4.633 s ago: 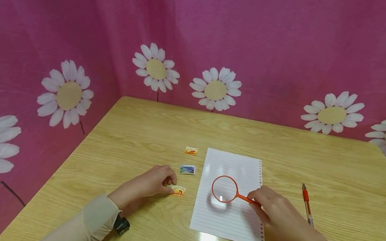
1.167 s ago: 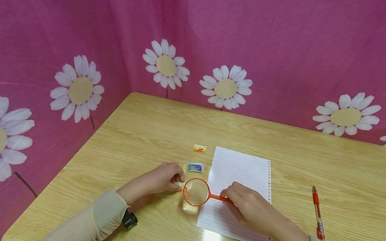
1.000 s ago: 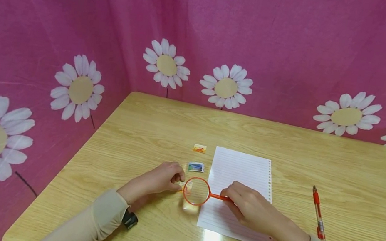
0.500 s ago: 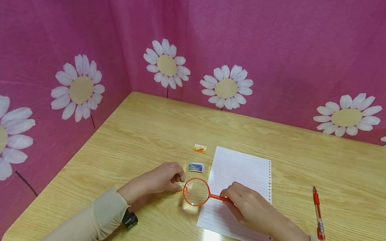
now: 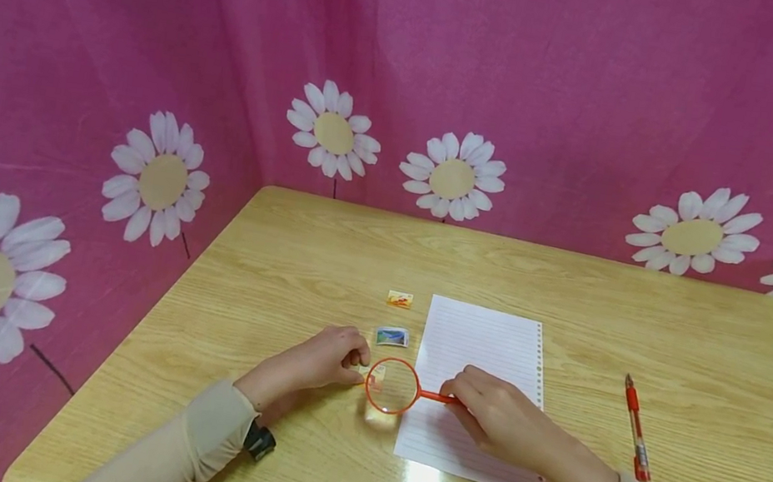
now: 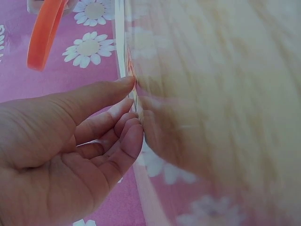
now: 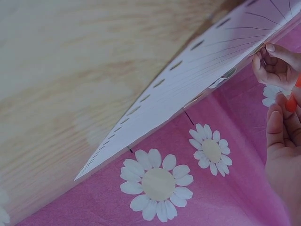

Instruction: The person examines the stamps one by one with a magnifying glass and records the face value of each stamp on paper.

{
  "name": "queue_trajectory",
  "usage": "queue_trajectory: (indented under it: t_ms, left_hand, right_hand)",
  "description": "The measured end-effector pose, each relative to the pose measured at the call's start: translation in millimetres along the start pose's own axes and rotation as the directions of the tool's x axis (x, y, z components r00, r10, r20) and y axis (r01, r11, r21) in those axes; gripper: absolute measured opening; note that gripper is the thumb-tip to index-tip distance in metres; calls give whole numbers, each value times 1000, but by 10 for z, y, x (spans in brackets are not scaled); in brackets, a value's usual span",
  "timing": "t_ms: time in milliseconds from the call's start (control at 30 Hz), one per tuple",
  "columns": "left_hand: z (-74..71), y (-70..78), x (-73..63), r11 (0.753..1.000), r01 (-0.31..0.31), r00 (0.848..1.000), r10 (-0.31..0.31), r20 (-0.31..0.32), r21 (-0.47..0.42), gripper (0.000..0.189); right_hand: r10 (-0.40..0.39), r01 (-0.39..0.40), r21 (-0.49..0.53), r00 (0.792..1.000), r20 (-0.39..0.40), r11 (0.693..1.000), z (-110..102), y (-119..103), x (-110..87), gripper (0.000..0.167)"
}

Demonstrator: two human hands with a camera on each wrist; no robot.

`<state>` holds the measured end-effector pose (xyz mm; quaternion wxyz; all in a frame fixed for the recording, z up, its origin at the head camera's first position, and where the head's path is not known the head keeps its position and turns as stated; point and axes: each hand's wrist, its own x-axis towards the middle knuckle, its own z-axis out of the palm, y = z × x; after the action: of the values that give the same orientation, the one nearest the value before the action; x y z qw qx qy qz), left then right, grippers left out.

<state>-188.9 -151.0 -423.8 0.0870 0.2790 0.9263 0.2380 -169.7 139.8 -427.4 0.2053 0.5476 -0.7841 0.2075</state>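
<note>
My right hand point(image 5: 499, 411) pinches the handle of an orange-rimmed magnifying glass point(image 5: 436, 396), palm side down. Its lens overlaps the right part of the nearest stamp point(image 5: 377, 372), a yellow and orange one. At that stamp's left edge, my left hand point(image 5: 330, 357) pinches it with thumb and curled fingers, low on the table. In the left wrist view the thumb point(image 6: 113, 89) meets the stamp's edge, and the magnifying glass point(image 6: 42, 44) hangs above. A blue-green stamp point(image 5: 392, 336) and another yellow stamp point(image 5: 400, 300) lie farther back in the same column.
A lined sheet of paper point(image 5: 477, 340) with punched holes lies right of the stamps, under my right hand. A red pen point(image 5: 637, 424) rests farther right, beside my right sleeve. Behind the wooden table point(image 5: 518, 270) hangs a pink cloth with daisies point(image 5: 453, 177).
Since the earliest frame, my right hand has carried the magnifying glass left, from above the paper to over the nearest stamp. Over the last second both hands stay still.
</note>
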Motion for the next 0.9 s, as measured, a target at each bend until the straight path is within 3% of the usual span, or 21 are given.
queue_trajectory:
  t_ms: [367,900]
  left_hand:
    - [-4,2,3,1000,-3,1000,3,-4,0,15]
    - [-4,-1,10,1000,5,1000,-5,-1,-13,16]
  right_hand:
    - [-10,10,-3,1000,-7,1000,-9,8,-2,8]
    - [23,-23,-18,1000,4,1000,-33,9,-53,18]
